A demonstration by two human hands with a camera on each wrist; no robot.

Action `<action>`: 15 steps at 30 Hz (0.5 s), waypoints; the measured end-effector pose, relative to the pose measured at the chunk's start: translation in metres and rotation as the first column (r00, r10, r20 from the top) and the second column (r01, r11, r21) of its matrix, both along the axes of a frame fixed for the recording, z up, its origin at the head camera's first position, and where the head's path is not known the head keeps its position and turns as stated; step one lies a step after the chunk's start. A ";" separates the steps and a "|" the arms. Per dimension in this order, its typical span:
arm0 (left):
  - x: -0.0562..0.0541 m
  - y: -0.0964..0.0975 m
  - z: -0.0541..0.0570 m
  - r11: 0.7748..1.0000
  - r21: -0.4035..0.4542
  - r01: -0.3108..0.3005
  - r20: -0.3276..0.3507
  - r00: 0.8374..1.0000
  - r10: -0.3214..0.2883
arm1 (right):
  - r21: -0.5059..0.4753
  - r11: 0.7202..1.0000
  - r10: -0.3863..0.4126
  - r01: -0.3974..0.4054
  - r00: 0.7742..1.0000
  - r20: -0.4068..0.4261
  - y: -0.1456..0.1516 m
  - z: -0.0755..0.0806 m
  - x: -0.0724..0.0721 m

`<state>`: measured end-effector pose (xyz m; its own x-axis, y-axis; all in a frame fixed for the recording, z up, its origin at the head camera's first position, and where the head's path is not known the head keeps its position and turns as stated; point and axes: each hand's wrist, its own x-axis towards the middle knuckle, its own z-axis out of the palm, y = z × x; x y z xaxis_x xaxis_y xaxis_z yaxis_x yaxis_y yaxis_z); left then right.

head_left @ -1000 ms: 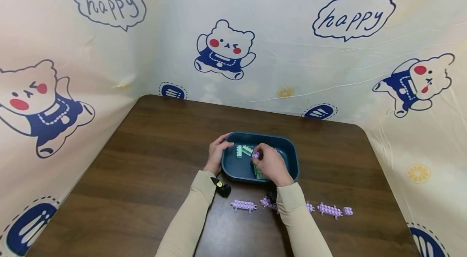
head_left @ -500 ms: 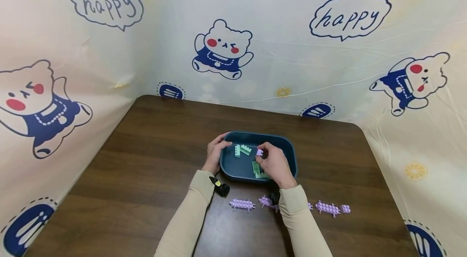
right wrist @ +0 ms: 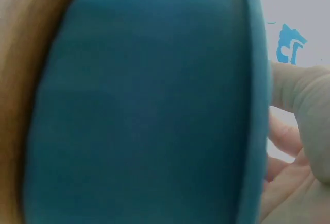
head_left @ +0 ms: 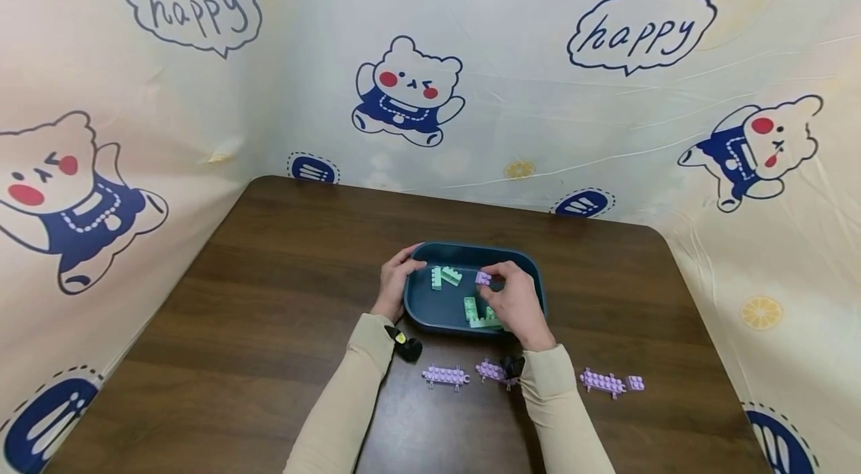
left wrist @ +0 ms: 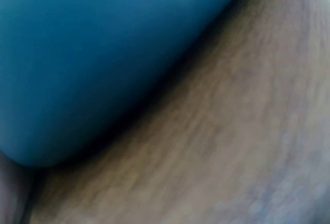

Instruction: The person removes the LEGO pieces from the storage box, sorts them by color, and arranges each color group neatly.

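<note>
In the head view a dark blue tray (head_left: 437,318) stands on the table, and my left hand (head_left: 392,287) grips its left end, thumb over the rim. Above the inside of the tray, my right hand (head_left: 516,303) pinches a small purple building brick (head_left: 483,277) between thumb and fingertips. Mint green bricks (head_left: 451,276) lie in the tray's left part, and green bricks (head_left: 470,308) lie near its front wall, partly behind the right hand. The left wrist view is filled by the blurred tray side (left wrist: 93,59). The tray wall (right wrist: 144,100) hides the right fingertips in the right wrist view.
In front of the tray lie purple studded pieces with side pegs (head_left: 446,376), in a row running right. One piece (head_left: 494,371) is partly covered by the right wrist camera (head_left: 513,366). A small purple brick (head_left: 635,383) ends the row. A printed curtain (head_left: 511,85) surrounds the brown table (head_left: 303,250).
My right hand has moved slightly right and up within the tray with the purple brick, uncovering more of the green bricks. The left hand keeps its hold on the tray.
</note>
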<state>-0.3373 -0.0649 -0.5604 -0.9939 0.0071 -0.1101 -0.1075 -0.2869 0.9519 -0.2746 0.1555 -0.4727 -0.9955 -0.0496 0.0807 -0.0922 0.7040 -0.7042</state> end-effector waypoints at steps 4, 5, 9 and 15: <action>0.001 0.001 -0.001 1.000 0.002 -0.004 -0.008 1.000 0.004 | -0.006 1.000 0.016 -0.017 1.000 -0.019 0.004 0.007 0.003; 0.001 0.002 -0.002 1.000 0.004 -0.004 -0.010 1.000 0.004 | -0.007 1.000 0.022 -0.022 1.000 -0.022 0.005 0.009 0.003; 0.001 0.002 -0.003 1.000 -0.001 -0.001 -0.014 1.000 0.001 | -0.009 0.999 0.035 -0.036 0.999 -0.038 0.009 0.017 0.005; 0.001 0.001 -0.003 1.000 -0.001 -0.010 -0.013 1.000 0.010 | -0.002 0.999 0.036 -0.036 0.998 -0.044 0.017 0.025 0.009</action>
